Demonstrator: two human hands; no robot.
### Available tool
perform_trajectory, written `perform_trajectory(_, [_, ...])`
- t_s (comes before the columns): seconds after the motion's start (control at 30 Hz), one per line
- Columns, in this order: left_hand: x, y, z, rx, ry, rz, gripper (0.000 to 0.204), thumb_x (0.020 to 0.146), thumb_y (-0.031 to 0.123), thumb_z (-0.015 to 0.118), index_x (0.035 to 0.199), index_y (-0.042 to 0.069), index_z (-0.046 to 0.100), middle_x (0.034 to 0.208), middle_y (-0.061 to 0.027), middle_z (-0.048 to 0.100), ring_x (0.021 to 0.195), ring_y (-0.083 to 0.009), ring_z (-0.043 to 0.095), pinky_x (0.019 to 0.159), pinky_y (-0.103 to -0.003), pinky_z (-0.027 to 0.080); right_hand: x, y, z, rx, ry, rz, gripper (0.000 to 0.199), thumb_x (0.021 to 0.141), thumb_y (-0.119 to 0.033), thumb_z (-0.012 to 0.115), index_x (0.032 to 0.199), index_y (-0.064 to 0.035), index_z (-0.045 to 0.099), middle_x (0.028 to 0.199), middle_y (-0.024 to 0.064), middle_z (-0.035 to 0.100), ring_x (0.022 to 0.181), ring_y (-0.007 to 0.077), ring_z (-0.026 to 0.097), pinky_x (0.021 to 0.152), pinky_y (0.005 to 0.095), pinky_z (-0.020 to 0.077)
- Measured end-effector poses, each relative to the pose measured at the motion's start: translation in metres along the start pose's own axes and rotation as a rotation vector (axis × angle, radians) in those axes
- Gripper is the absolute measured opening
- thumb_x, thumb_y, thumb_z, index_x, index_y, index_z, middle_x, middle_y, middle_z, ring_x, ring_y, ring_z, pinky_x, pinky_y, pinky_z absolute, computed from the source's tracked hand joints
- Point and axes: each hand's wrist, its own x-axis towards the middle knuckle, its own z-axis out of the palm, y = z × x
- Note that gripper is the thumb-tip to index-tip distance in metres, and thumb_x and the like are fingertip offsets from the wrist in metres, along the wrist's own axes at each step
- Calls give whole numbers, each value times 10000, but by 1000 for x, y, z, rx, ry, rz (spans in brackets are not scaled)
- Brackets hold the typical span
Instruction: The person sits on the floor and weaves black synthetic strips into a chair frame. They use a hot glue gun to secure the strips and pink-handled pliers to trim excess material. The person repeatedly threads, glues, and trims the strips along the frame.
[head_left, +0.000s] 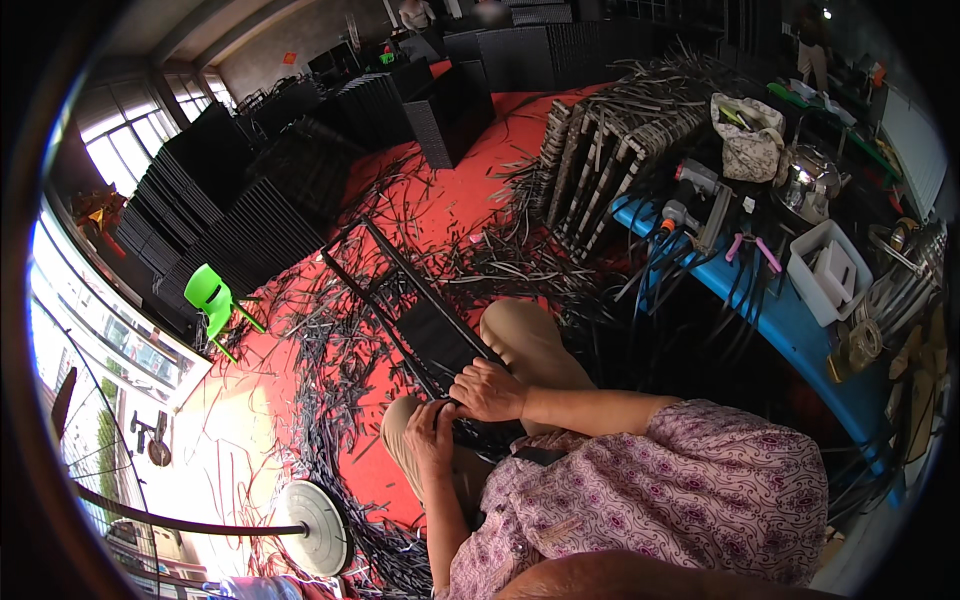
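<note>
A long black frame [375, 290] lies slantwise across my lap, its far end reaching out over the floor. Black material [437, 337] fills its nearer part between the side rails. My left hand [430, 437] is closed at the frame's near end, fingers bent over the edge. Close beside it, my right hand [489, 390] is curled over the same end, and the two hands almost touch. Whether a thin strip is also pinched between the fingers is too small to tell. My knees [530, 345] are on either side of the frame.
Loose black strips [345, 400] litter the red floor [480, 180]. At right, a blue table [790, 340] carries a power tool [685, 205], pink-handled pliers [752, 250], a grey bin [830, 270] and a kettle [808, 180]. A green chair [210, 295] and stacked black panels [215, 210] stand at left.
</note>
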Motion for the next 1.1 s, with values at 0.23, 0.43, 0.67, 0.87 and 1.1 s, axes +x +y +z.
perform_trajectory(0.23, [1,3,0,13,14,18,215,926,237,707,949,25,735,818,-150,678,764,-338,666,709,-411,502,0,0,0,-3,-1,-5,326,912,-415,692,831,-128,560,783,37,544,783,216,574,752,378,417])
perform_trajectory(0.43, [3,14,-6,79,-36,-36,259,941,269,673,963,20,743,888,-136,714,839,-328,683,781,-399,503,0,1,-2,-29,-10,-13,319,904,-408,696,834,-127,561,792,36,546,791,213,574,764,378,420])
perform_trajectory(0.67, [3,11,-4,76,1,35,214,931,224,698,938,13,729,832,-154,684,774,-341,668,727,-417,506,0,-1,-2,-23,-18,-2,314,899,-404,700,843,-126,567,796,34,547,795,213,573,774,378,421])
perform_trajectory(0.87, [2,8,-1,37,10,26,216,933,227,700,938,13,728,816,-145,674,760,-330,657,720,-411,498,0,0,-1,-18,-19,-3,317,899,-406,698,843,-125,564,792,33,543,797,213,572,774,377,420])
perform_trajectory(1.1, [2,5,0,31,6,29,209,933,228,702,940,21,731,810,-139,670,755,-326,655,712,-405,495,0,0,-2,-15,-13,-6,332,918,-418,686,838,-123,557,784,36,535,787,214,567,764,377,415])
